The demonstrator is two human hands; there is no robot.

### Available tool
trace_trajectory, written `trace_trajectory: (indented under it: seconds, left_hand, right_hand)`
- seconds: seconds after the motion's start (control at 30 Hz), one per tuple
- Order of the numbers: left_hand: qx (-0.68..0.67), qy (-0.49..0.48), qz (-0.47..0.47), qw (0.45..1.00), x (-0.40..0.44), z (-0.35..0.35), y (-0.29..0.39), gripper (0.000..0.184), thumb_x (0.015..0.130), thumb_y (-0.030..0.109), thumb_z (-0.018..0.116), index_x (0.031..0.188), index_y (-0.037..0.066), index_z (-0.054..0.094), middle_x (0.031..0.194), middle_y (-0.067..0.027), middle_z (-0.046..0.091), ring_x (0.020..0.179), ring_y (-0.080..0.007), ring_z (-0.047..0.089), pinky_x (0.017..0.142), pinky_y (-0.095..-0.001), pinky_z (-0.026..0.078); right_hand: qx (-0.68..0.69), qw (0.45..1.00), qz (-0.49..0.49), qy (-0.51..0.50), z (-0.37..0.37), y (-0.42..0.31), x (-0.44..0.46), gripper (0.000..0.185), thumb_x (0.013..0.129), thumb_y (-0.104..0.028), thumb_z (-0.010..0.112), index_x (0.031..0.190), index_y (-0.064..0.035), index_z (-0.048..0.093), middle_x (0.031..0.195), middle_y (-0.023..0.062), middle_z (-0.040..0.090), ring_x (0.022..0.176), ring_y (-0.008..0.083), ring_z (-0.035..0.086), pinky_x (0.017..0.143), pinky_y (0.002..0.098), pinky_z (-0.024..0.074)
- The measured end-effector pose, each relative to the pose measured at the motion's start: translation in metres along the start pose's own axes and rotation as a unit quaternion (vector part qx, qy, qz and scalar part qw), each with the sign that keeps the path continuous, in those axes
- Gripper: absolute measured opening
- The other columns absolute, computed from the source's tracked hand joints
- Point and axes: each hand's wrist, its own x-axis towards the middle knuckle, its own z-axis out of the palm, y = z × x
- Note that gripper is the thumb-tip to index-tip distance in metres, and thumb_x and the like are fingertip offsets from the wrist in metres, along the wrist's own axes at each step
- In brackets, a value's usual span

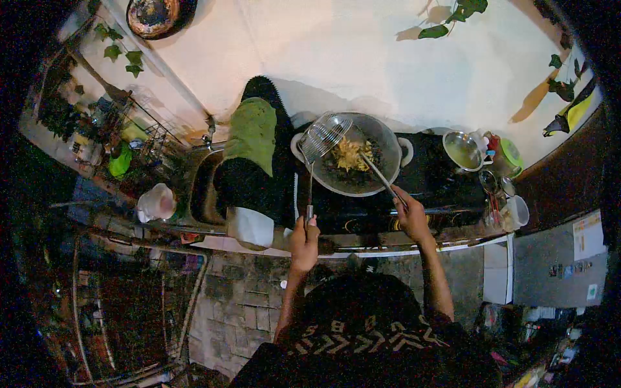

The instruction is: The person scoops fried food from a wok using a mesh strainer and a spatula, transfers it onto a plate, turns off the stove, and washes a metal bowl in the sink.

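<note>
In my left hand (pixel 305 242) is the handle of a wire skimmer (pixel 328 134). Its round wire head is tilted over the left side of a wide metal wok (pixel 389 145). My right hand (pixel 412 215) grips a long metal cooking utensil (pixel 380 173) that slants into the wok. The utensil's tip meets a heap of yellowish fried pieces (pixel 351 155), and the shape of its head cannot be made out. The wok stands on a black stove (pixel 440 174) and has a loop handle on each side.
Left of the stove, a green cloth (pixel 252 136) lies on a dark ribbed surface, beside a sink (pixel 206 184). A metal pot (pixel 463 150) and several containers stand to the right. A dish rack (pixel 152 139) is at the far left. The counter edge runs in front of me.
</note>
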Motion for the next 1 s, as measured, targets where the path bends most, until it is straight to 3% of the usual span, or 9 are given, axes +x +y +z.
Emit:
trace_trajectory:
  seconds: [0.23, 0.3, 0.33, 0.43, 0.7, 0.77, 0.8, 0.9, 1.0]
  left_hand:
    - [-0.037, 0.006, 0.009, 0.999, -0.003, 0.011, -0.011, 0.034, 0.103, 0.032, 0.047, 0.111, 0.001, 0.057, 0.071, -0.0059, 0.054, 0.063, -0.0171, 0.051, 0.058, -0.0346, 0.041]
    - [-0.021, 0.003, 0.01, 1.0, -0.003, 0.011, -0.002, 0.035, 0.103, 0.033, 0.046, 0.11, 0.001, 0.057, 0.071, -0.0066, 0.056, 0.064, -0.017, 0.053, 0.059, -0.0343, 0.042]
    - [-0.021, 0.004, 0.011, 1.0, -0.001, 0.012, -0.005, 0.035, 0.103, 0.033, 0.046, 0.11, 0.001, 0.057, 0.071, -0.0066, 0.056, 0.064, -0.017, 0.053, 0.059, -0.0343, 0.042]
    - [-0.025, -0.024, -0.008, 0.999, 0.001, 0.018, -0.01, 0.035, 0.103, 0.034, 0.046, 0.108, 0.001, 0.056, 0.071, -0.0077, 0.056, 0.064, -0.0189, 0.054, 0.059, -0.0353, 0.042]
    - [0.02, -0.032, 0.0, 0.999, 0.001, 0.035, -0.023, 0.034, 0.103, 0.035, 0.046, 0.099, 0.001, 0.054, 0.072, -0.0117, 0.057, 0.066, -0.0244, 0.056, 0.062, -0.0391, 0.043]
    - [0.013, -0.035, 0.009, 0.999, 0.001, 0.036, -0.02, 0.034, 0.103, 0.034, 0.047, 0.101, 0.001, 0.054, 0.073, -0.0117, 0.057, 0.066, -0.0247, 0.055, 0.063, -0.0395, 0.043]
    - [0.007, -0.038, 0.02, 0.999, 0.002, 0.036, -0.018, 0.034, 0.102, 0.034, 0.047, 0.103, 0.001, 0.055, 0.073, -0.0117, 0.057, 0.066, -0.0249, 0.055, 0.064, -0.0399, 0.043]
    - [-0.012, -0.043, -0.014, 0.999, -0.001, 0.03, -0.004, 0.036, 0.102, 0.034, 0.048, 0.109, 0.0, 0.056, 0.073, -0.0098, 0.057, 0.066, -0.0218, 0.053, 0.064, -0.0372, 0.043]
    - [-0.007, -0.026, 0.035, 0.999, 0.003, 0.023, -0.016, 0.038, 0.102, 0.034, 0.049, 0.115, -0.001, 0.056, 0.074, -0.0076, 0.056, 0.067, -0.0177, 0.052, 0.063, -0.0326, 0.043]
  right_hand:
    - [-0.031, 0.999, 0.003, 0.014, -0.023, -0.023, 0.004, 0.035, 0.093, -0.009, 0.057, 0.128, -0.0142, 0.061, 0.079, 0.0225, 0.062, 0.055, 0.0306, 0.054, 0.057, 0.0371, 0.0452]
    - [-0.202, 0.972, -0.093, 0.077, -0.028, -0.003, 0.015, 0.035, 0.093, -0.01, 0.058, 0.127, -0.016, 0.061, 0.083, 0.0239, 0.063, 0.062, 0.038, 0.059, 0.059, 0.0423, 0.0471]
    - [-0.245, 0.967, -0.049, 0.056, -0.032, 0.0, 0.021, 0.035, 0.093, -0.014, 0.058, 0.128, -0.0173, 0.06, 0.081, 0.0222, 0.064, 0.067, 0.0406, 0.062, 0.06, 0.0475, 0.0479]
    - [-0.282, 0.944, -0.128, 0.115, -0.042, 0.004, 0.031, 0.038, 0.094, -0.016, 0.057, 0.131, -0.0191, 0.057, 0.076, 0.0208, 0.065, 0.065, 0.0406, 0.062, 0.059, 0.0505, 0.0481]
    - [-0.375, 0.925, -0.019, -0.056, -0.026, 0.018, 0.028, 0.039, 0.092, -0.017, 0.056, 0.131, -0.0164, 0.056, 0.085, 0.0224, 0.067, 0.075, 0.0415, 0.065, 0.067, 0.0508, 0.0526]
    - [-0.246, 0.962, -0.062, -0.099, -0.013, 0.031, 0.031, 0.034, 0.093, -0.019, 0.056, 0.126, -0.0109, 0.061, 0.096, 0.0259, 0.067, 0.084, 0.0443, 0.064, 0.075, 0.0483, 0.0533]
    - [-0.177, 0.978, -0.049, -0.098, -0.017, 0.008, 0.027, 0.032, 0.094, -0.018, 0.056, 0.123, -0.0063, 0.062, 0.099, 0.0238, 0.069, 0.083, 0.0371, 0.067, 0.079, 0.04, 0.0524]
    - [-0.032, 0.993, -0.052, -0.103, -0.01, 0.008, 0.026, 0.033, 0.096, -0.016, 0.055, 0.127, -0.0052, 0.06, 0.094, 0.0166, 0.07, 0.078, 0.0214, 0.063, 0.077, 0.0338, 0.0494]
    - [-0.008, 0.99, 0.02, -0.136, -0.012, 0.009, 0.023, 0.033, 0.096, -0.015, 0.055, 0.128, -0.0045, 0.06, 0.091, 0.0127, 0.068, 0.075, 0.0142, 0.054, 0.073, 0.031, 0.047]
